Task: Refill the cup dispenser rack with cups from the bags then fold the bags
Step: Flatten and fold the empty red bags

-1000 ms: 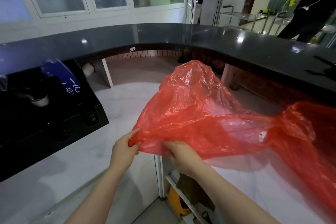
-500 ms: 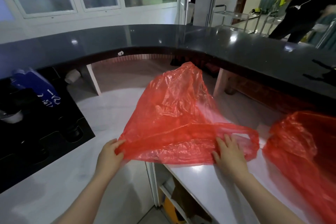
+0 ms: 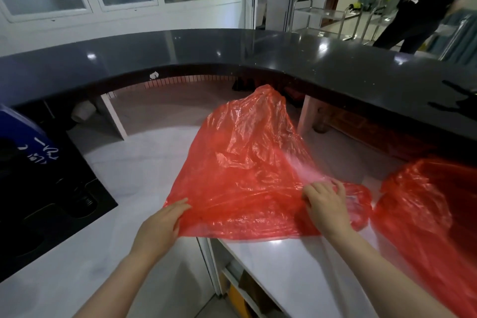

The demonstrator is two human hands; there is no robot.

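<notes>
Left hand (image 3: pixel 162 227) pinches red plastic bag (image 3: pixel 245 178) corner, fingertips hidden beneath film. Right hand (image 3: pixel 326 205) presses bag, fingers loosely spread. Second red bag (image 3: pixel 426 214) cut off at right.

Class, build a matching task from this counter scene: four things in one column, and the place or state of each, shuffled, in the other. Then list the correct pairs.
Things
1. left hand
2. right hand
3. second red bag
4. blue packet

Places or states
A. far left, on the black rack
B. grips the near left corner of the spread red bag
C. crumpled at the right on the white counter
D. presses down on the spread bag's right end

Pairs: 1-B, 2-D, 3-C, 4-A
</notes>
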